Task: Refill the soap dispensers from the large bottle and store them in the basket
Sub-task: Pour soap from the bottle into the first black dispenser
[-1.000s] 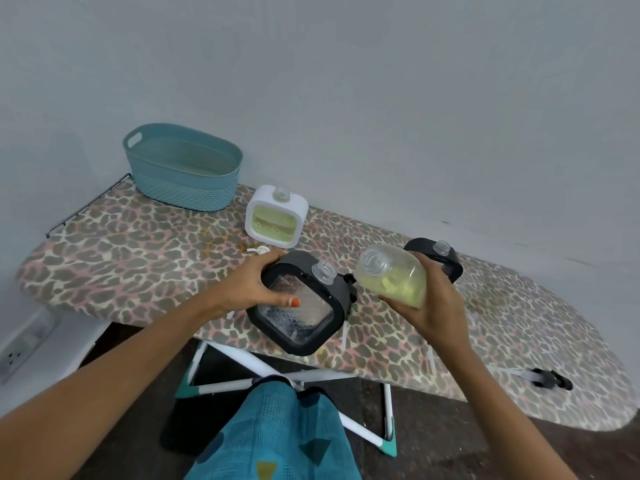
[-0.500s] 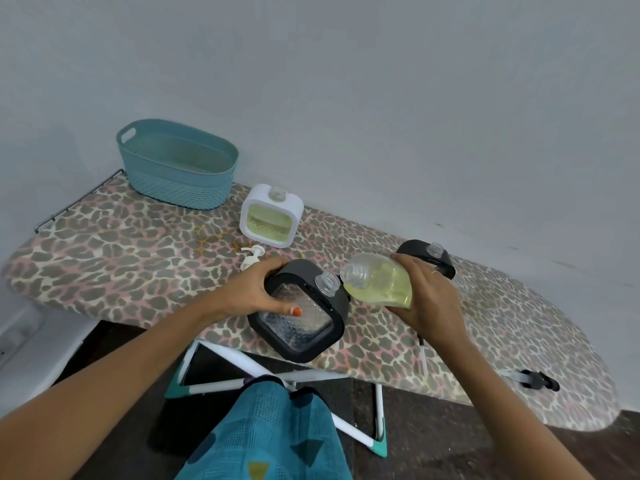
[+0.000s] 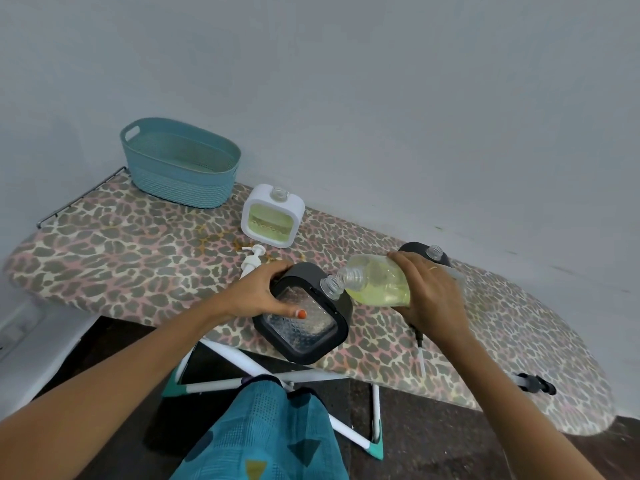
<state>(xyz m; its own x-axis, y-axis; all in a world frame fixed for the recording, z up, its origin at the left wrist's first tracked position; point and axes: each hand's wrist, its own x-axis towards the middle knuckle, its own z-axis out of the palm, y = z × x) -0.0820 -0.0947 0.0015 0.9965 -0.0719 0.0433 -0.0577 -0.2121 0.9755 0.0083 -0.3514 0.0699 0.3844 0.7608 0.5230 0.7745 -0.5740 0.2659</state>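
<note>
Right grip (image 3: 429, 296) holds tilted bottle (image 3: 377, 285), mouth at black dispenser (image 3: 311, 330) neck; left grip (image 3: 256, 292) holds dispenser.

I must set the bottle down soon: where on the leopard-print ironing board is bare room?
Two bare patches: the board's wide left end, in front of the teal plastic basket and left of the loose white pump; and the tapered right end beyond the right hand. Crowded: the middle, around the square white dispenser, the black-framed dispenser and the tilted clear bottle.
</note>
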